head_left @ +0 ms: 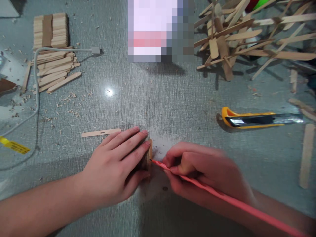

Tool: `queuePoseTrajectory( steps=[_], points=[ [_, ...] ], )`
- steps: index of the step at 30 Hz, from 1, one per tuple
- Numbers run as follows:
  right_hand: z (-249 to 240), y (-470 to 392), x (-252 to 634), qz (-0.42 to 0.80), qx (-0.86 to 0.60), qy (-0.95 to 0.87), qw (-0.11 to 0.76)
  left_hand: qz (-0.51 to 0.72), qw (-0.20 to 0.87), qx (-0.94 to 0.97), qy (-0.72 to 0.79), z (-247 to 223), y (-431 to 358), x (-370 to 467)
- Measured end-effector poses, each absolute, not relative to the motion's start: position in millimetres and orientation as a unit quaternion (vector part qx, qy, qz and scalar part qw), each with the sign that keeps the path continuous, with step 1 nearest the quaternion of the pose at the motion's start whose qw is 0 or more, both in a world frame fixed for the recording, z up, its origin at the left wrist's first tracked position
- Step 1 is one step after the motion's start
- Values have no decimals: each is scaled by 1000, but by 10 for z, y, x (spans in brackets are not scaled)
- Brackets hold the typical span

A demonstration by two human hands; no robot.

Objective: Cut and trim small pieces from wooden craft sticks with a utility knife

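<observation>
Wooden craft sticks lie all over a grey table [172,98], seen from the head camera. Near the bottom middle, the left hand [118,164] lies flat, fingers stretched out, pressing down on a small wooden block [149,154], most of which is hidden under the fingers; only its right edge shows. The right hand [197,171], somewhat blurred, is closed around a pink pencil [222,194], pinching it near the tip. The pencil's point touches the exposed right edge of the block, and its long shaft runs off toward the lower right corner.

Just beyond the left hand, a single craft stick [101,132] lies flat on the table, apart from the fingers. Farther back on the left sits a neat stack of sticks [51,30], with a looser bunch of sticks [55,70] in front of it and a white cable [37,82] looping past them. Wood shavings [71,112] are scattered around that area. To the right, well apart from the right hand, a yellow utility knife [254,118] lies with its blade extended. At the top right stands a tangled heap of glued sticks [237,36]. One more stick [306,154] lies at the right edge.
</observation>
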State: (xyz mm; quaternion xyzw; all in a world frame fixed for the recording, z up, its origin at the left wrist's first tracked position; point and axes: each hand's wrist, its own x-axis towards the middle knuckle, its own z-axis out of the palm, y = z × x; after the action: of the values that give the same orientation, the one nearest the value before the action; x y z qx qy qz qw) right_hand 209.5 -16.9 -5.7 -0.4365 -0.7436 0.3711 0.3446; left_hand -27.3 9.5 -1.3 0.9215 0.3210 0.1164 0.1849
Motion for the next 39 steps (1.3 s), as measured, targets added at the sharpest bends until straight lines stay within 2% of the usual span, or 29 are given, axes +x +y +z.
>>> queuePoseTrajectory(
  steps=[39],
  points=[
    [-75, -184, 2112, 375, -438, -743, 340, 114, 187, 921, 322, 1, 98, -269]
  ],
)
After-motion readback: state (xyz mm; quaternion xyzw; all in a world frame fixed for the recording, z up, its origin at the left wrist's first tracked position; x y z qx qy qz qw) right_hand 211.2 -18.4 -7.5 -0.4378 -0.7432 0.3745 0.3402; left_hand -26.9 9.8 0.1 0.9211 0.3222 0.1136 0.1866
